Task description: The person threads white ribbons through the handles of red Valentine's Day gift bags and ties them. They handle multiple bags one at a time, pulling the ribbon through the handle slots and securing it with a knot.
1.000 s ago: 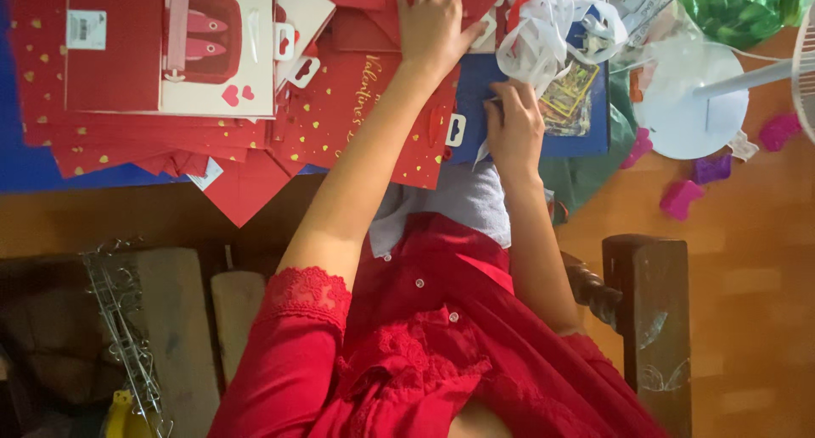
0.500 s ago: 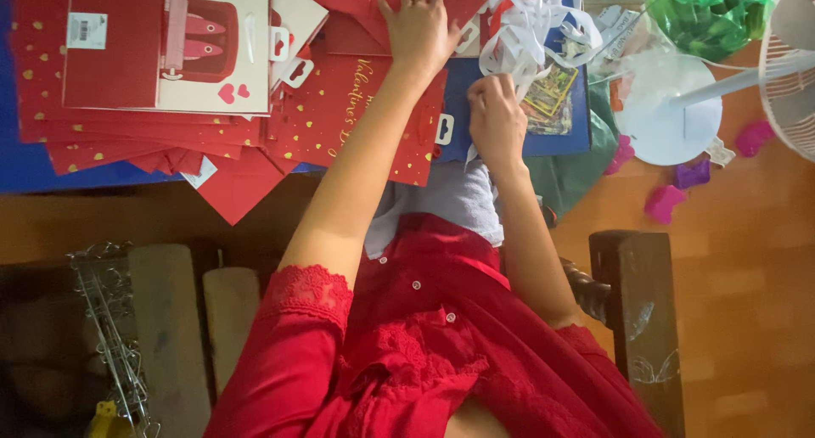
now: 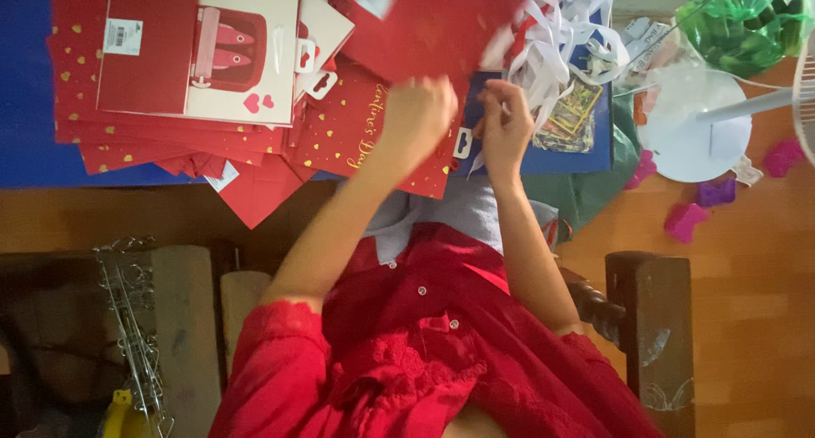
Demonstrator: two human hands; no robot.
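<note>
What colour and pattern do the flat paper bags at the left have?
In the head view, the paper bags are red with small gold hearts.

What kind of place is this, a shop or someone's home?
Probably a home used for craft or packing work: red gift bags are heaped on a blue mat beside white ribbon, with wooden flooring around.

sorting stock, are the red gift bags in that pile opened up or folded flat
Folded flat. The red gift bags lie as thin overlapping sheets on the blue surface, none standing or showing an open mouth.
</note>
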